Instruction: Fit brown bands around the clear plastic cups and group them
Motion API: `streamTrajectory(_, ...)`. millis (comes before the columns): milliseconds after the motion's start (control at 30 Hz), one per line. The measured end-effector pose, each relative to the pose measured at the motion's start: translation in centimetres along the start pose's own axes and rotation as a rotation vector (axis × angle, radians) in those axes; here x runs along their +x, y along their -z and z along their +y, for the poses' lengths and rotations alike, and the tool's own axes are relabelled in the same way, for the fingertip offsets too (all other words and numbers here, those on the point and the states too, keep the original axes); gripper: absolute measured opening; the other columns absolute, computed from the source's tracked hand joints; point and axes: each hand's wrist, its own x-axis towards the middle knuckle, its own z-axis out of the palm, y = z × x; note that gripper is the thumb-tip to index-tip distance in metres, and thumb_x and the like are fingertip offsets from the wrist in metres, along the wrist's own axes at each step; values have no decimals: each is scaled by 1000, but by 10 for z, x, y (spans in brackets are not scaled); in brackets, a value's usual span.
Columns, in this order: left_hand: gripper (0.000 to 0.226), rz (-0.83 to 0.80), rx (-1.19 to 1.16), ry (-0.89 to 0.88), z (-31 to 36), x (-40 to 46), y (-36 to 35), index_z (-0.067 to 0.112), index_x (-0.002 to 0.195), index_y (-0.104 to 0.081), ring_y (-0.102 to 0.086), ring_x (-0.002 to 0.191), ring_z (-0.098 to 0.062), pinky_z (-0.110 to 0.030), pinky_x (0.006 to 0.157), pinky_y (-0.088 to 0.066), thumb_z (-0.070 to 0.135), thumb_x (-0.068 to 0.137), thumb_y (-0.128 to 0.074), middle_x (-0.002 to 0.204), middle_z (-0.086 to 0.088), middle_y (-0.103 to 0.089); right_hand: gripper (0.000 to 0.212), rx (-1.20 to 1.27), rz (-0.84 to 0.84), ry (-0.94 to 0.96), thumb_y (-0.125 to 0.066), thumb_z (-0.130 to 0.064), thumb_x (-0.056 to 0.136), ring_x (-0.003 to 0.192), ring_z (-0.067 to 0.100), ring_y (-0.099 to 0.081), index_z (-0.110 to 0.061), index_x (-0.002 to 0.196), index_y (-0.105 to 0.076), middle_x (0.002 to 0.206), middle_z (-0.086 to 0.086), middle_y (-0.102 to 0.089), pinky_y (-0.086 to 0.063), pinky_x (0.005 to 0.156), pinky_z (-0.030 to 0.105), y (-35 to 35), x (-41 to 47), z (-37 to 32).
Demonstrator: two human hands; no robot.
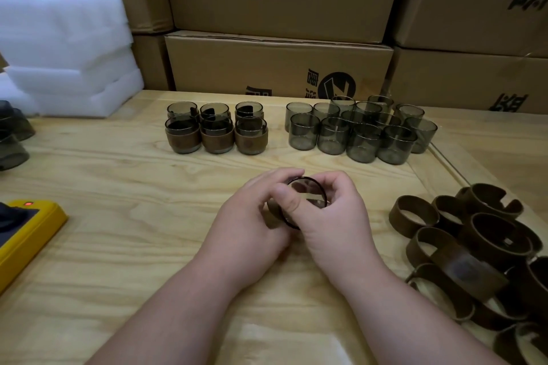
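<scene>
Both hands hold one clear smoky cup [308,194] tipped on its side over the middle of the wooden table [118,181], its mouth facing me. My left hand [255,216] grips it from the left, thumb across the rim. My right hand [338,213] grips it from the right. A brown band [274,209] shows around the cup between my palms, mostly hidden. Several banded cups [216,132] stand grouped at the back centre. Several bare cups [361,130] cluster to their right. A pile of loose brown bands [480,249] lies at the right.
Stacked white foam sheets [62,53] sit at the back left. Cardboard boxes [278,65] wall the far edge. A yellow device [26,231] lies at the left edge, with more dark cups [12,139] above it.
</scene>
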Motion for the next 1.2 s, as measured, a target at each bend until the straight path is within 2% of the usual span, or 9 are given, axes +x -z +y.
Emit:
streamTrajectory(133,79,-27,27,-38,3,-1,0,69,116,-55,-60,112,4,-8,90,-43,12,69,-82,118,40,-61,46,92,38,-43,-82,-63,71,84,20,-76,-23,85,-64,89,3,-75,-61,80,50,2,2,0)
streamTrajectory(267,76,4,29,-23,-1,0,-1,59,124,-58,-61,104,7,-4,88,-41,17,70,-90,112,41,-60,32,182,34,-51,-64,-44,95,81,18,-77,-14,88,-68,93,3,-77,-64,70,41,2,3,-1)
streamTrajectory(400,76,30,-49,29,-2,0,-2,57,128,-55,-66,111,-2,-29,101,-52,24,71,-93,119,26,-68,33,231,2,-49,-50,-28,107,87,23,-77,-15,91,-75,93,2,-79,-63,73,44,2,4,-1)
streamTrajectory(533,72,56,-80,22,-4,2,-3,51,129,-58,-65,108,2,-27,92,-53,22,72,-92,118,29,-68,37,304,-82,-39,-42,-15,106,99,32,-75,-17,101,-78,102,7,-79,-60,86,47,0,7,2)
streamTrajectory(700,70,72,-89,13,-5,2,-2,56,124,-57,-66,102,3,-15,82,-50,23,72,-91,115,32,-68,46,374,-224,15,-40,-9,85,97,29,-76,-28,99,-80,104,4,-79,-59,72,26,0,7,1)
streamTrajectory(833,62,94,-127,16,-3,3,-2,61,120,-58,-67,99,1,-10,76,-49,39,65,-79,114,32,-69,36,322,-298,102,-54,-12,88,102,18,-75,-21,119,-70,112,2,-77,-56,82,24,-2,2,1)
streamTrajectory(900,60,113,-127,-2,-2,3,-2,63,117,-59,-66,100,3,-6,76,-47,31,69,-78,115,32,-69,34,244,-298,152,-64,-17,89,106,10,-72,-26,122,-67,115,-8,-76,-55,86,21,-2,0,1)
streamTrajectory(1067,59,118,-142,21,-2,3,-1,60,120,-59,-67,98,0,-14,76,-49,38,70,-81,116,32,-68,31,321,-314,113,-51,-17,100,108,21,-73,-29,118,-73,117,-1,-76,-57,87,26,-1,2,1)
streamTrajectory(1200,67,94,-127,9,-3,2,0,55,123,-60,-67,103,2,-5,77,-45,25,73,-91,116,31,-69,30,388,-214,-3,-48,-26,101,104,29,-75,-23,118,-72,115,4,-77,-58,87,38,-1,5,3)
